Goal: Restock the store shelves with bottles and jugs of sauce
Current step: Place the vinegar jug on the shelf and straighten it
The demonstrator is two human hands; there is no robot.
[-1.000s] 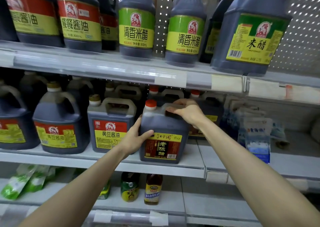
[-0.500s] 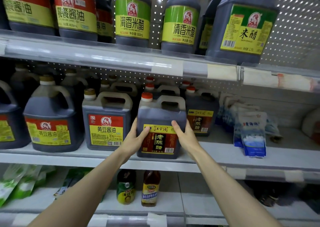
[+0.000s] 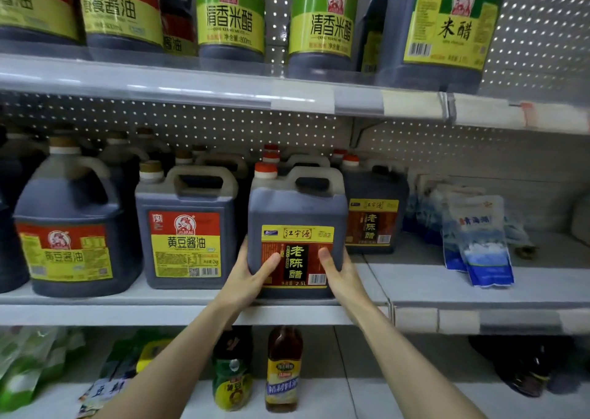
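A dark vinegar jug with an orange cap, moulded handle and red-and-yellow label stands at the front of the middle shelf. My left hand grips its lower left corner, thumb laid across the label. My right hand grips the lower right corner, thumb on the label too. More jugs of the same vinegar stand behind and to its right. Soy sauce jugs with red-and-yellow labels fill the shelf to the left.
Blue-and-white salt bags lean at the right of the middle shelf, with bare shelf around them. Green-labelled vinegar bottles and a large jug line the top shelf. Two small bottles and green packets sit on the lower shelf.
My right hand left the jug's handle and came down to its lower right corner. Both hands now hold the jug's base, and the view has moved closer to the shelf.
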